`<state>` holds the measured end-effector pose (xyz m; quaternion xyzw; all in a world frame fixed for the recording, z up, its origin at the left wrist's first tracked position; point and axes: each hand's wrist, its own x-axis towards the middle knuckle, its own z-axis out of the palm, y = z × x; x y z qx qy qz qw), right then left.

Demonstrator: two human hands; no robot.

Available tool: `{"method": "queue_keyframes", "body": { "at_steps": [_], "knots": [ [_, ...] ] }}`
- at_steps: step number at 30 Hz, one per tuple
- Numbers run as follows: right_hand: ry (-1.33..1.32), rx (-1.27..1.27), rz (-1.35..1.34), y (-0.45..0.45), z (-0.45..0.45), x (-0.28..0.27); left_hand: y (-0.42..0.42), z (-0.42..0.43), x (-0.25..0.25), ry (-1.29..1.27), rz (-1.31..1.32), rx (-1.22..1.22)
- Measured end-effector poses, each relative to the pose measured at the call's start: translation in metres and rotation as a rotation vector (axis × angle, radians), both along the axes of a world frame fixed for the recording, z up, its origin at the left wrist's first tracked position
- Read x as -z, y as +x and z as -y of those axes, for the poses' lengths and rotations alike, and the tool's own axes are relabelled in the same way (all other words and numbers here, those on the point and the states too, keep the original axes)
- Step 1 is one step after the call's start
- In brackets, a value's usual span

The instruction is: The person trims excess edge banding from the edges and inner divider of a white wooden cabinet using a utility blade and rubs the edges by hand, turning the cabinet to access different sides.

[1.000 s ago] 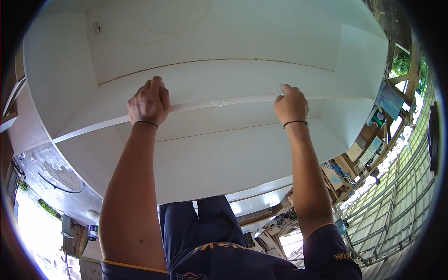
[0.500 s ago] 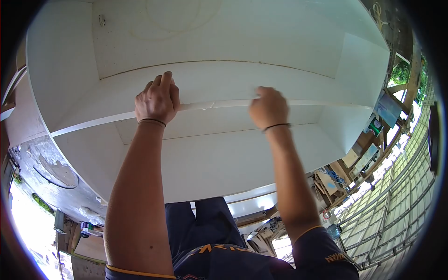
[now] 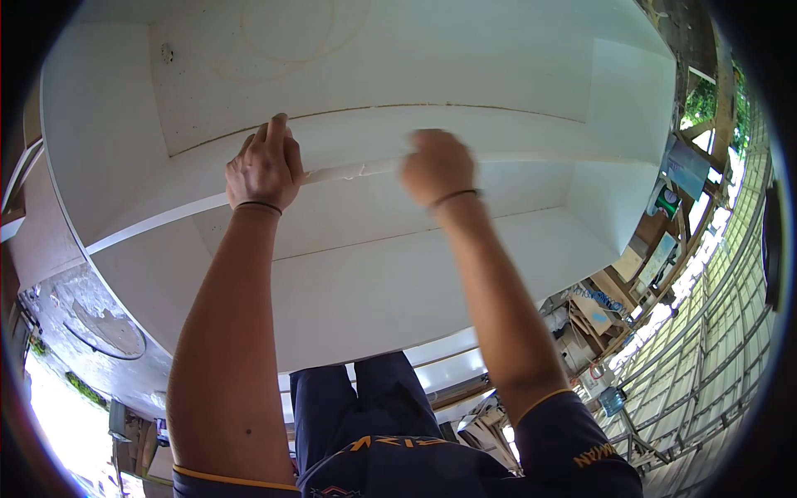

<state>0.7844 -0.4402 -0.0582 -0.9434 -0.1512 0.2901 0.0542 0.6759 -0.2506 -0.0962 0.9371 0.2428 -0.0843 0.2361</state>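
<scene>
A large white cabinet [image 3: 374,290] with two compartments fills the view in front of me. Between them runs a narrow white divider edge [image 3: 531,158]. My left hand [image 3: 264,166] is closed over that edge, left of the middle. My right hand [image 3: 438,166], blurred by motion, is curled at the edge to the right of the middle; whatever it holds is hidden. Thin pale shavings [image 3: 357,172] lie on the edge between the two hands.
The cabinet's near side is close to my legs [image 3: 357,398]. On the right are wooden pieces [image 3: 614,290], a green can [image 3: 667,202], a blue water bottle [image 3: 612,402] and a metal grating [image 3: 706,340]. A stained grey surface [image 3: 91,307] shows at the lower left.
My right hand has slid left along the divider edge, toward my left hand. My left hand remains closed on the edge. The thin blade seen earlier at my right hand no longer shows.
</scene>
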Motion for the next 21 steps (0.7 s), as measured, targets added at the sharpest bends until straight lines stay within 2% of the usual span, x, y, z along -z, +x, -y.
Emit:
{"method": "queue_keyframes", "body": {
  "at_steps": [3,4,5,7,8,12,16,19,21],
  "knots": [
    [0.021,-0.044,-0.355,-0.034,-0.093,-0.025,0.006,0.003,-0.007,0.017,-0.073,-0.038],
    [0.025,-0.026,-0.337,-0.034,-0.087,-0.025,0.006,0.002,-0.008,0.006,-0.102,-0.061],
    [0.156,0.058,-0.231,-0.036,-0.077,-0.026,0.006,0.002,-0.007,0.002,-0.089,-0.041],
    [0.313,0.178,-0.047,-0.029,-0.035,-0.022,0.004,0.001,-0.003,0.055,-0.03,-0.037],
    [0.359,0.345,-0.071,-0.021,-0.003,-0.023,0.004,0.001,-0.004,0.056,-0.039,-0.04],
    [0.392,0.597,0.024,-0.02,0.12,-0.058,0.006,0.002,0.002,0.087,-0.027,-0.028],
    [0.305,0.681,0.145,-0.082,0.214,-0.055,0.005,-0.004,0.004,0.08,-0.063,-0.004],
    [0.33,0.762,0.127,-0.135,0.264,-0.041,0.006,-0.007,0.011,0.168,-0.031,-0.002],
    [0.418,0.727,0.171,-0.16,0.293,-0.027,0.005,-0.009,0.014,0.16,-0.136,-0.003]
  ]
}}
